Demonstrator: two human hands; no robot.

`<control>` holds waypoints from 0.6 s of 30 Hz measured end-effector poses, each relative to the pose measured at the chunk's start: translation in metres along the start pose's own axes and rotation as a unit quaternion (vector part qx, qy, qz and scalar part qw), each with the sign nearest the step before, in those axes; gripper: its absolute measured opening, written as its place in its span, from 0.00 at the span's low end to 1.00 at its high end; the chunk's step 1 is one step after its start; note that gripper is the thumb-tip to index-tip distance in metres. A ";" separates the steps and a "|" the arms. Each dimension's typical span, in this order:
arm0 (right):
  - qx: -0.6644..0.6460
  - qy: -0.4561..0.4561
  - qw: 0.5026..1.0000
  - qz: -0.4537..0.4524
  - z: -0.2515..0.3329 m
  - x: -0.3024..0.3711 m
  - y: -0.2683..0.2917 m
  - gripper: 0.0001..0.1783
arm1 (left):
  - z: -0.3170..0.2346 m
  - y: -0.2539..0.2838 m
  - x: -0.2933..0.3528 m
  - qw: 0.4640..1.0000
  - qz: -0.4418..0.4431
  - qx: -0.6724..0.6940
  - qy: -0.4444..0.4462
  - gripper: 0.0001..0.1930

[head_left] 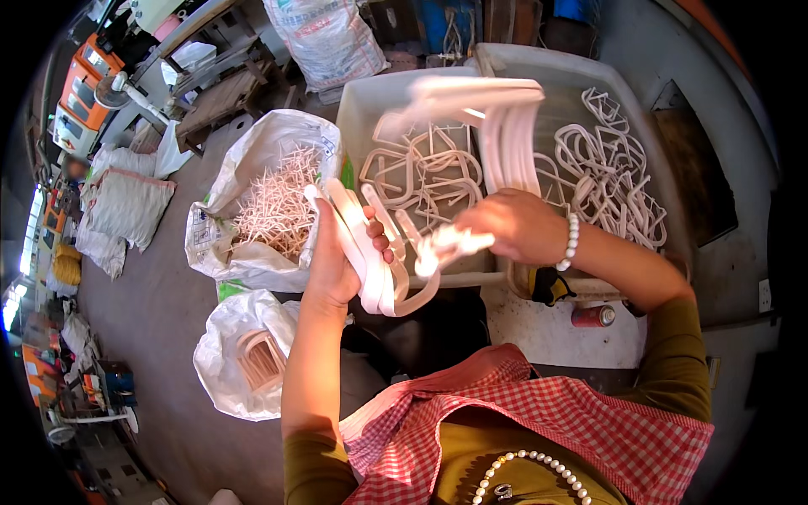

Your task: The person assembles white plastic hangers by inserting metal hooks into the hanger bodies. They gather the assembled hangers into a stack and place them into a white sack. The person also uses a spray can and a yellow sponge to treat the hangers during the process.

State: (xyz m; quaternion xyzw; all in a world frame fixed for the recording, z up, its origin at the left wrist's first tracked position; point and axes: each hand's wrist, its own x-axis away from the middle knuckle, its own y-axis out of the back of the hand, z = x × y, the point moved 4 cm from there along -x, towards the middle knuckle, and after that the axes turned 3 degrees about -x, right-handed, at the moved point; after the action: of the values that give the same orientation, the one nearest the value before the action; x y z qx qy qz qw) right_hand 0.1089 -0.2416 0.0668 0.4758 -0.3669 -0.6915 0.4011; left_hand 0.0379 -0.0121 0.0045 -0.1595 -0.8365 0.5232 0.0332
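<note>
My left hand [337, 265] grips several pale pink, U-shaped plastic strips [370, 261] nested together, with their free ends pointing up and away. My right hand [515, 225], wearing a beaded bracelet, is closed around another bundle of curved pale strips [511, 139], which rises above the fist and is smeared by motion at its far left. Blurred pale ends [453, 246] stick out of its fingers toward the strips in my left hand; whether they touch is unclear. Both hands are over the near edge of a whitish bin [358, 105] with loose looped strips [421, 164] in it.
A second bin [551, 63] on the right holds tangled looped strips [610, 181]. To the left stand a white sack [206, 236] of thin pink scraps [282, 202] and a smaller bag [223, 370] with curved strips. A red can [592, 316] lies below the right bin.
</note>
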 end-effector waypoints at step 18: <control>-0.718 -0.095 0.673 0.151 -0.060 -0.130 -0.181 0.24 | 0.000 0.015 0.041 0.993 -0.064 -0.019 -0.096 0.29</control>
State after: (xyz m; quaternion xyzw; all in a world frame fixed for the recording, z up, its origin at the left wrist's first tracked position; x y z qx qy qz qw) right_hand 0.1584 -0.0573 -0.0629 -0.0889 0.1402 -0.7131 0.6811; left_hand 0.0027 0.0063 -0.0130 -0.0554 -0.8542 0.5167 -0.0173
